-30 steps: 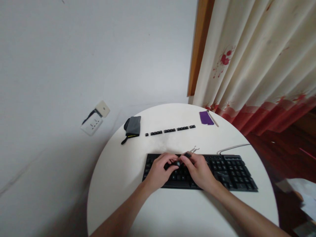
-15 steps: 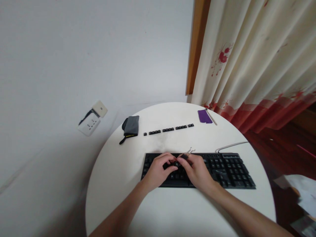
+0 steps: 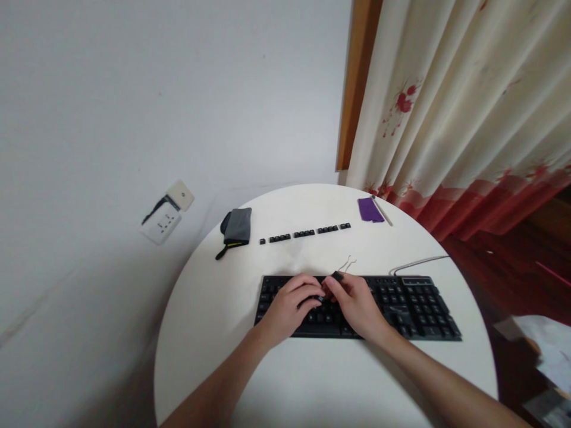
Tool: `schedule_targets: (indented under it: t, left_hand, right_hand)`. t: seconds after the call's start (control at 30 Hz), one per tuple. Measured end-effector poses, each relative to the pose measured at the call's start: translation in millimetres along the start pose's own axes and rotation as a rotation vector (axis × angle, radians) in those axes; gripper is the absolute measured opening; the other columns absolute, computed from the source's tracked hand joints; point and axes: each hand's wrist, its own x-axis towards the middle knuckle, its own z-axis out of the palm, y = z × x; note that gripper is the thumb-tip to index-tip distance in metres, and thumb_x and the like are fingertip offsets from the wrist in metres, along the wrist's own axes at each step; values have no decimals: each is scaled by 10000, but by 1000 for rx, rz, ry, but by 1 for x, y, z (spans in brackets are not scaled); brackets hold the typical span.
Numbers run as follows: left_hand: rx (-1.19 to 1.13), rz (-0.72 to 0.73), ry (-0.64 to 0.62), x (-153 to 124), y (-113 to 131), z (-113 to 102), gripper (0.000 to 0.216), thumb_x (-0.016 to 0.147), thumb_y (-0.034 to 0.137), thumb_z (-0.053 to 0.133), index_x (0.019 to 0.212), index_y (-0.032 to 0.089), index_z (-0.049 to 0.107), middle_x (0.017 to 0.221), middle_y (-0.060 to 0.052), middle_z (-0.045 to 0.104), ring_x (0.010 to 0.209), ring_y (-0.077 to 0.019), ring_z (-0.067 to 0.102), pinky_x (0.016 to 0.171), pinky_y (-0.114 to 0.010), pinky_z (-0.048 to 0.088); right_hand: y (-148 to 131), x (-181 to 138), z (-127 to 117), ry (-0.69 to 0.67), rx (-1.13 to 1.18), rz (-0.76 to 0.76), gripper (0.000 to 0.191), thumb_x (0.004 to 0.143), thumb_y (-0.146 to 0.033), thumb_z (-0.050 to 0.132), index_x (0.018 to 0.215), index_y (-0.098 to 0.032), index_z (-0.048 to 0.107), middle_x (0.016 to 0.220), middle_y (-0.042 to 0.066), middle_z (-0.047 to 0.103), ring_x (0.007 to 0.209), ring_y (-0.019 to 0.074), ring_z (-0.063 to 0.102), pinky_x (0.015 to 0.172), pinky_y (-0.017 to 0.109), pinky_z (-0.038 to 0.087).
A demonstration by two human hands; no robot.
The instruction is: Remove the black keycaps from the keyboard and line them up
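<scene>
A black keyboard [image 3: 430,312] lies on the round white table [image 3: 196,351], beneath both hands. My right hand [image 3: 357,303] is closed around the black handle of a wire keycap puller [image 3: 348,263], whose two wire prongs point up and away from me. Just left of it, my left hand [image 3: 292,303] pinches a small black keycap [image 3: 318,298] above the keys. The hands hide part of the keyboard's left and middle keys. Beyond it, loose black keycaps [image 3: 304,233] are lined up in short groups on the table.
At the back left rests a grey pouch [image 3: 238,224] with a black strap. A purple cloth [image 3: 370,210] and a thin light stick [image 3: 382,211] lie at the back right. The keyboard's cable [image 3: 419,261] runs off to the right. A wall socket [image 3: 161,224] is at left.
The keycap puller has turned in my right hand, so its prongs now point farther up and away. My hands have drawn slightly apart, and a keycap shows in my left fingers.
</scene>
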Motion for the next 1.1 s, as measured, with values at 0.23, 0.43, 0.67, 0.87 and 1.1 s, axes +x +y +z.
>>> schedule_targets:
  t: [0.23, 0.43, 0.67, 0.87, 1.1]
  left_hand:
    - [22, 53, 11, 0, 2, 3, 102, 860, 136, 677, 936, 193, 714, 992, -56, 631, 952, -174, 616, 878, -296, 513]
    - [-31, 10, 80, 2, 3, 0, 121, 845, 112, 689, 934, 190, 716, 962, -57, 675, 926, -180, 640, 862, -307, 524]
    - [11, -33, 227, 2, -3, -4, 148, 807, 166, 748, 950, 202, 733, 936, -52, 686, 872, -181, 650, 803, -302, 529]
    - [-11, -9, 244, 2, -1, -3, 150, 801, 171, 756, 947, 198, 732, 900, -46, 695, 836, -173, 652, 767, -286, 529]
    - [-14, 12, 249, 4, -1, -5, 151, 765, 263, 796, 857, 186, 705, 822, -39, 695, 779, -179, 642, 721, -291, 526]
  right_hand:
    - [5, 2, 0, -43, 63, 19, 366, 938, -434, 541, 730, -154, 650, 666, 24, 665, 617, 153, 585, 594, 247, 459]
    - [5, 5, -5, 22, -20, -18, 314, 944, -385, 539, 743, -166, 640, 730, 29, 666, 711, 174, 601, 696, 276, 467]
    - [-7, 1, -12, -87, -109, -215, 159, 983, -234, 454, 965, -201, 609, 829, 13, 616, 799, 162, 584, 776, 277, 449]
    - [-10, -2, -9, -174, -221, -272, 51, 886, -147, 598, 881, -198, 605, 828, 3, 579, 740, 142, 541, 681, 247, 422]
    - [-10, -2, -11, -208, -271, -299, 60, 871, -143, 635, 903, -192, 649, 839, 13, 605, 779, 151, 567, 717, 255, 429]
